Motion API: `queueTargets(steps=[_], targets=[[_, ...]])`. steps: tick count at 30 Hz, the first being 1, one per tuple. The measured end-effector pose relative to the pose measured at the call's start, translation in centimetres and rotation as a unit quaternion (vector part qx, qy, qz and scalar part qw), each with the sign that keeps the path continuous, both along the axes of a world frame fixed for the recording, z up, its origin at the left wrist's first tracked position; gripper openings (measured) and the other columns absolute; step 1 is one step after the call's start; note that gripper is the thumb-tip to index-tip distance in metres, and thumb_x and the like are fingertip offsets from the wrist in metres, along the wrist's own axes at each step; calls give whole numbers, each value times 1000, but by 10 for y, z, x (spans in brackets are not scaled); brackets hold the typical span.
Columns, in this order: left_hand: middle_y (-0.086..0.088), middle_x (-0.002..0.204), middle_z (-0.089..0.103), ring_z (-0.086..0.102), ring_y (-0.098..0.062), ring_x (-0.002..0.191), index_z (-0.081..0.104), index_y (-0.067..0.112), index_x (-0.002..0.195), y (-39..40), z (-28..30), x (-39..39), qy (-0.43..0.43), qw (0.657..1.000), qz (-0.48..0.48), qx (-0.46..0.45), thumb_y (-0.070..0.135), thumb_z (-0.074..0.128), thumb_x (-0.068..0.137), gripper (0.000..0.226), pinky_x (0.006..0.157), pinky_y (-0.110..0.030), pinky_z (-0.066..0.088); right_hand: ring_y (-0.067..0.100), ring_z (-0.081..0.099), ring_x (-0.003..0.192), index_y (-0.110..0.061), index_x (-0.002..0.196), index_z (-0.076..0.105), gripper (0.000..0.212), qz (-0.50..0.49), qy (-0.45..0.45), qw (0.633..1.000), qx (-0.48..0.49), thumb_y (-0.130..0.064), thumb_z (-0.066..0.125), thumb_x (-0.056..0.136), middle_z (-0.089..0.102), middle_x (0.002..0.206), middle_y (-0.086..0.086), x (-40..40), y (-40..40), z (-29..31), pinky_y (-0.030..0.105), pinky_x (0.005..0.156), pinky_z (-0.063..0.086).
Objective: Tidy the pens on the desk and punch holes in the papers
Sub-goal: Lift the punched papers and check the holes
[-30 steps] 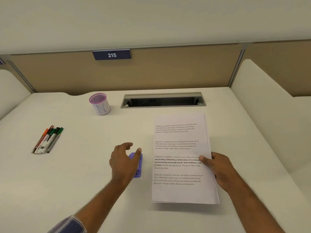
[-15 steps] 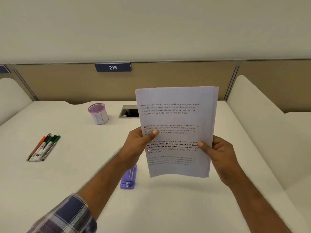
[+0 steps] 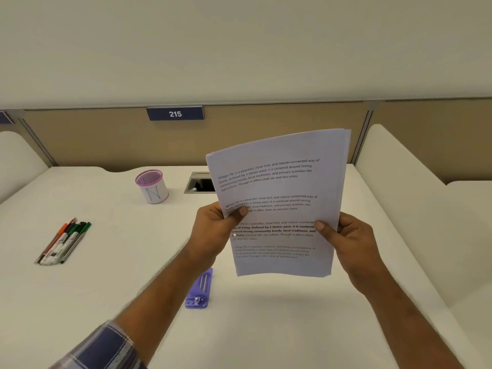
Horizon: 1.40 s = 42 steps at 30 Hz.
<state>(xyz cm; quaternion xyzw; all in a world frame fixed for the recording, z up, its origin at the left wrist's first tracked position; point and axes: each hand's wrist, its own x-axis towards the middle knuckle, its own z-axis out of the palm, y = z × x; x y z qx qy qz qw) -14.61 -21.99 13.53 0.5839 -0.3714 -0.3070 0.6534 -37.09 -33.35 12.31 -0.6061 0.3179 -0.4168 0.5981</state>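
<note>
- Two hands are up off the desk (image 3: pixel 266 328), both holding one stack of printed papers (image 3: pixel 279 187) upright and slightly tilted above the desk's middle, printed side facing the camera.
- Nearest the front edge, a plaid sleeve (image 3: pixel 106 347) shows on the left arm at the bottom of the view.
- Just past that, a small purple hole punch (image 3: pixel 199 290) lies flat on the desk, left of centre, below the papers' lower left corner and right beside the left forearm (not touching the papers as far as I can see).
- Left hand (image 3: pixel 213 230) grips the stack's left edge, thumb curled over the front of the page and the other fingers hidden behind it.
- Right hand (image 3: pixel 348 241) pinches the right edge the same way: thumb pressed on the front, fingers wrapped around behind.
- Over by the left edge, a bunch of pens (image 3: pixel 64 242) lies side by side on the desk, orange and green caps pointing toward the back.
- Further back, left of centre, a pink-rimmed pen cup (image 3: pixel 153 186) stands upright with a letter N on it.
- Next to it along the back edge, a cable slot (image 3: pixel 199 182) is sunk into the desk, mostly hidden behind the papers.
- On the back partition, a blue plate (image 3: pixel 175 114) reads 215.
</note>
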Motion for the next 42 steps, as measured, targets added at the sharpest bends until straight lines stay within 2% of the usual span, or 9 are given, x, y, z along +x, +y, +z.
queueTargets(steps=[7,12,16,21,25,29,34,38,42], targets=[[10,96,78,74,-13,89,71,23,102,8,-14,-4,4,999,-31,32,11,70,86,20,69,-20,58,17,72,89,-18,100,72,21,1,19,1000,6,-8,72,81,77,97,-3,-4,4,-14,24,75,58],[19,91,75,70,-5,87,68,36,99,12,-31,-6,-39,996,-9,80,13,70,88,26,71,-18,58,21,72,89,-23,90,75,15,-9,60,998,7,-11,72,82,77,94,-5,-5,8,-29,32,78,56],[16,90,77,72,-6,83,72,28,95,11,-28,-13,-17,998,-1,68,12,66,91,18,68,-18,59,14,73,79,-28,85,74,21,-26,41,999,-14,-7,69,84,77,86,-8,-3,12,-19,22,68,57],[2,98,78,74,-19,88,74,16,102,14,-20,-14,20,999,4,29,13,67,89,15,76,-28,61,12,72,79,-22,90,73,16,-45,16,998,-32,-7,70,84,77,89,-6,-6,13,-13,22,70,59],[6,99,77,73,-16,89,73,24,104,20,-28,-15,32,996,-19,79,18,68,89,17,71,-24,60,11,72,82,-22,90,71,15,-43,42,998,-18,-10,72,82,76,89,-11,-5,18,-26,21,71,58],[9,92,78,73,-11,84,74,27,94,25,-38,-20,26,995,6,96,16,66,92,14,66,-19,57,9,71,81,-26,89,72,18,-33,39,999,-13,-9,69,85,76,87,-14,-2,24,-31,15,66,56],[1,97,78,74,-19,89,75,20,98,30,-44,-24,40,996,22,73,16,64,92,12,76,-29,60,10,71,80,-24,91,72,18,-37,24,999,-31,-8,67,87,77,89,-10,-4,27,-32,19,66,57],[1,100,78,72,-24,98,75,16,101,35,-57,-30,65,993,19,98,14,65,92,13,73,-22,57,12,72,84,-26,92,71,20,-32,36,999,-7,-8,68,86,77,91,-11,-5,30,-44,21,71,55],[2,100,78,72,-23,95,74,15,103,35,-59,-30,43,994,33,92,15,63,94,15,79,-28,57,8,71,79,-25,90,72,19,-40,26,999,-19,-7,68,86,76,87,-13,-7,30,-43,16,66,55]])
